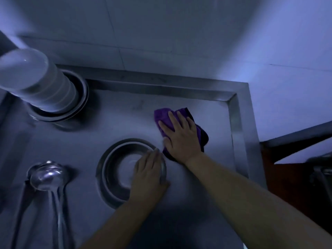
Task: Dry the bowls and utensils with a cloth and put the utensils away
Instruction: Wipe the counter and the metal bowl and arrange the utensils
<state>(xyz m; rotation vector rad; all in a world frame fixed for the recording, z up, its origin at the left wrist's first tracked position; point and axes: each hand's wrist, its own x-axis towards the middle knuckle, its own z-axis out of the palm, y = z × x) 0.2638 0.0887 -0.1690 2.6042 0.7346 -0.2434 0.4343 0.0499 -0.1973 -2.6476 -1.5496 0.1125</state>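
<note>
My left forearm enters from 6 o'clock and my right forearm from 5 o'clock, both bare and nearest the lens. My left hand rests on the right rim of a steel bowl, fingers laid over the edge and into the bowl, thumb on the outside of the rim; the bowl sits upright on the steel counter at centre. My right hand lies flat, fingers straight and slightly spread, pressing a purple cloth against the counter at 1 o'clock from the bowl. The cloth is bunched and shows on both sides of the hand. Hand and bowl rim are just beside each other; whether they touch cannot be determined. At 8 o'clock two steel ladles lie together, cups toward the wall, handles running to the bottom edge. At 10 o'clock a stack of white bowls stands inside nested steel bowls. A raised steel lip borders the counter at 12 and 3 o'clock.
</note>
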